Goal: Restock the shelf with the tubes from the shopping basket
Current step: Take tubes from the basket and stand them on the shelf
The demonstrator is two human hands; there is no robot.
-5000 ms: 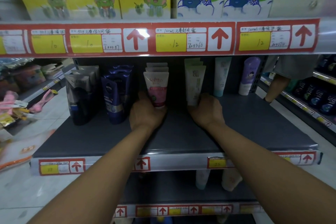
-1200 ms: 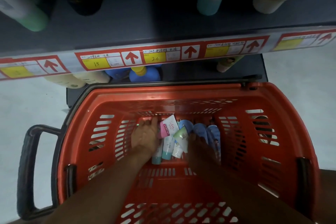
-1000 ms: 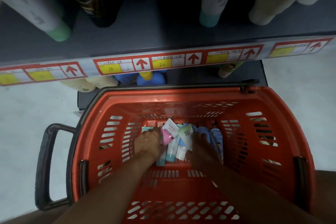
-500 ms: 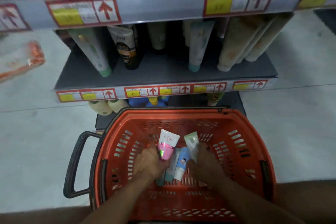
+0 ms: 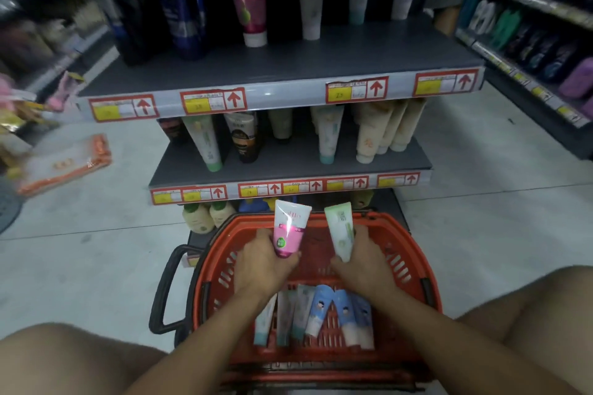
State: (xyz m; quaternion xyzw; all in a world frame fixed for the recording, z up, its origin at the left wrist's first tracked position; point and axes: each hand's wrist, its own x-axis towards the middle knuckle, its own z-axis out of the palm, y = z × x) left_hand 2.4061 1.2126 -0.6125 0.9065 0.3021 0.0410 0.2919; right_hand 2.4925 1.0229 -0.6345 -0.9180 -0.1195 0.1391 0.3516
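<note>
Your left hand (image 5: 261,261) now grips pink tube (image 5: 288,231) | right hand (image 5: 361,258) grips green tube (image 5: 340,234) | both lifted above basket (image 5: 414,253) | shelf (image 5: 288,69) next.

A pink-and-white tube (image 5: 287,231) and a pale green tube (image 5: 340,232) are held upright above an orange shopping basket (image 5: 414,269); more tubes (image 5: 316,314) (blue, white, teal-capped) lie inside, below grey shelves (image 5: 288,70).

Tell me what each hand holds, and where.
Left hand grips the pink-and-white plastic tube by its lower end; right hand grips the pale green tube likewise.
</note>
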